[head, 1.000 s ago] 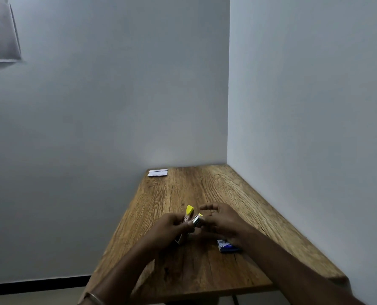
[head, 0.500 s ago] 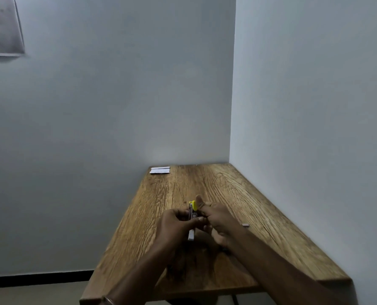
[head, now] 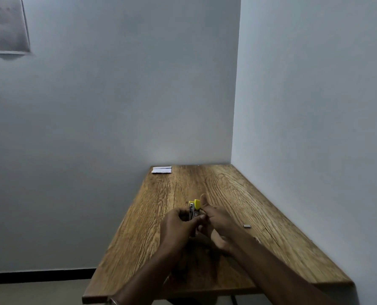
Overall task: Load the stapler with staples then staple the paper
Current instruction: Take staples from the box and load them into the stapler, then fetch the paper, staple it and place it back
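Both hands meet over the middle of the wooden desk [head: 152, 216] and hold the small stapler [head: 193, 213] upright between them, its yellow end [head: 196, 204] pointing to 12 o'clock. The left hand [head: 178, 225] curls its fingers round the metal body. The right hand [head: 218, 221] grips it from the 3 o'clock side, thumb raised beside the yellow end. A strip of staples [head: 247, 226] lies on the desk at 3 o'clock from the hands. The paper [head: 161, 169] lies flat at the desk's far 11 o'clock corner, well apart.
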`<action>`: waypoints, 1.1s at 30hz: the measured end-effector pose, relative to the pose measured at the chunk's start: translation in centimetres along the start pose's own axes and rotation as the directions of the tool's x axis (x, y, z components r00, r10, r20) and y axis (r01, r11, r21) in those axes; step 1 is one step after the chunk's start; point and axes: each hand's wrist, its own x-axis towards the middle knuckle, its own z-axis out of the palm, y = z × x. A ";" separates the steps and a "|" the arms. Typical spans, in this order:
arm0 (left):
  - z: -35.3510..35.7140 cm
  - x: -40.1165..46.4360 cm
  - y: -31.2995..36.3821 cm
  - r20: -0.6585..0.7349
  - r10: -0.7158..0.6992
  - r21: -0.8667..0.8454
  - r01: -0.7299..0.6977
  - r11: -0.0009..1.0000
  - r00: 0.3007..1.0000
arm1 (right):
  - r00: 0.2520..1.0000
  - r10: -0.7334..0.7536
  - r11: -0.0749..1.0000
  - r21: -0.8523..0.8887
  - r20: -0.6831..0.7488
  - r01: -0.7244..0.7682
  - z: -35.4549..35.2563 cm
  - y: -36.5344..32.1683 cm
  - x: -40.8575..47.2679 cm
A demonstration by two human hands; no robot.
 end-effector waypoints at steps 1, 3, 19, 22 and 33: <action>0.0 0.0 0.0 -0.004 -0.005 -0.021 0.005 1.000 1.000 | 1.000 0.016 1.000 -0.002 0.022 -0.015 -0.1 0.1 -0.1; -0.1 0.1 0.2 -0.010 0.008 -0.014 -0.008 1.000 1.000 | 0.998 0.030 0.999 -0.041 0.053 -0.028 -0.1 0.1 -0.2; -2.7 -0.2 -1.5 0.217 0.106 0.237 -0.158 0.959 0.970 | 0.974 -0.220 0.559 -0.810 0.059 0.175 -8.2 -5.7 0.7; -2.5 -0.3 -1.6 0.258 0.102 0.271 -0.173 0.947 0.961 | 0.955 -0.289 0.323 -0.931 0.071 0.167 -9.1 -5.0 1.5; -1.8 -0.6 -2.9 0.230 0.154 0.356 -0.230 0.906 0.961 | 0.944 -0.317 0.199 -0.966 0.097 0.166 -8.8 -2.6 2.7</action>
